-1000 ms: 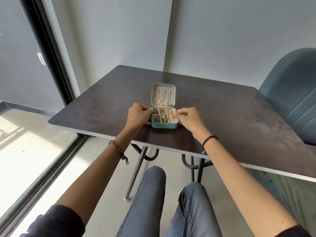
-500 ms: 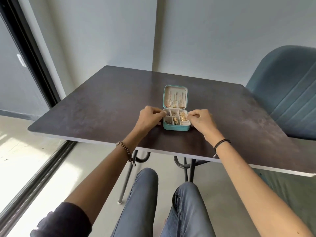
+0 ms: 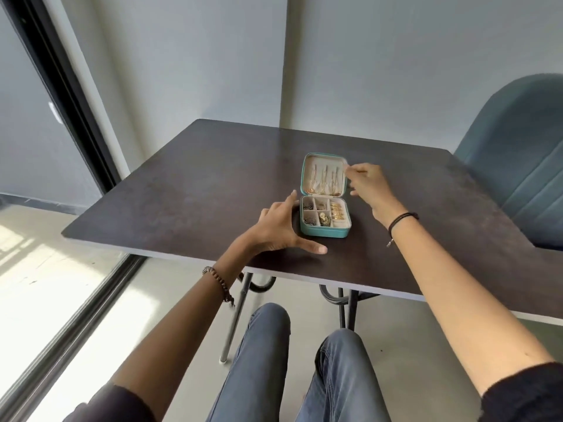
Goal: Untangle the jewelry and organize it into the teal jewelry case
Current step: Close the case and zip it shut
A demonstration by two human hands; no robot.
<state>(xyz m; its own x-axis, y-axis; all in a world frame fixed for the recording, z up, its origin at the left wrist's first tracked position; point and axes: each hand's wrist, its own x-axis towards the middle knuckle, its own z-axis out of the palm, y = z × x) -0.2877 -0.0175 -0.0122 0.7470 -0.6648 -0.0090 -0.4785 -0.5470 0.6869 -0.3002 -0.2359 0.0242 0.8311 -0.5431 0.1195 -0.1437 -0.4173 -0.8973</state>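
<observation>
From the head view we look down on a dark worktop [image 3: 182, 193] with the teal jewelry case [image 3: 324, 233] lying open on it, toward the near edge and roughly midway between the left and right edges. Its lid [image 3: 307, 166] is folded back toward the far edge, and thin gold chains [image 3: 323, 181] hang in a row against the pale lining. The base is split into small compartments: we see dark, silvery pieces [image 3: 310, 220] in the left ones and gold pieces [image 3: 336, 212] in the right column.

Our left hand [image 3: 278, 228] is spread wide just beside the left side of the case, thumb stretched along the worktop in front of it and index finger pointing toward the hinge. It holds nothing. Whether the palm touches the case wall we cannot tell.

Our right hand [image 3: 370, 187] is raised at the lid's far right corner, its fingertips meeting the rim there. Whether they pinch the lid or only touch it we cannot tell.

A beaded bracelet [image 3: 217, 280] circles the left wrist and a black band [image 3: 402, 219] the right. A teal chair [image 3: 518, 153] stands past the right edge.
</observation>
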